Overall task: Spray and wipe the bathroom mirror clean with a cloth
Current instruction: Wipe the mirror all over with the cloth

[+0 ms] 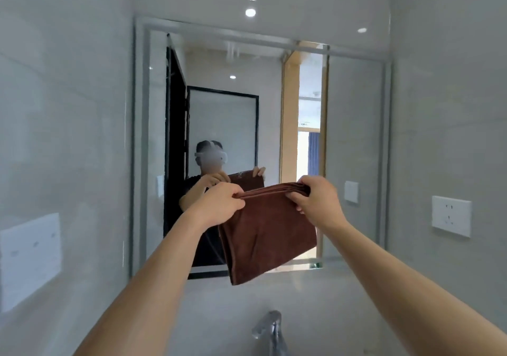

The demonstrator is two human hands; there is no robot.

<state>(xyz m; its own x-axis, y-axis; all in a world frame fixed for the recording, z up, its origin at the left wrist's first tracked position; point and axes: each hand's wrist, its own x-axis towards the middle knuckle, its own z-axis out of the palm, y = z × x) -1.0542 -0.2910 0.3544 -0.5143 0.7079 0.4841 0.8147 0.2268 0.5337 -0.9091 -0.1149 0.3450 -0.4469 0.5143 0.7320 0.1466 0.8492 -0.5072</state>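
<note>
One mirror [354, 141], one brown cloth [267, 235], one tap [270, 328], two hands. Wall plates: one socket [451, 215] right of the mirror, one pale panel [30, 259] on the left wall.

The left hand [219, 204] pinches the cloth's top edge at its left end, fingers curled. The right hand [318, 197] grips the bunched folds at the right end. The cloth hangs folded between them, in front of the mirror's lower part; contact with the glass cannot be told.

The tap is cut off by the lower frame edge. The whole view is blurred.
</note>
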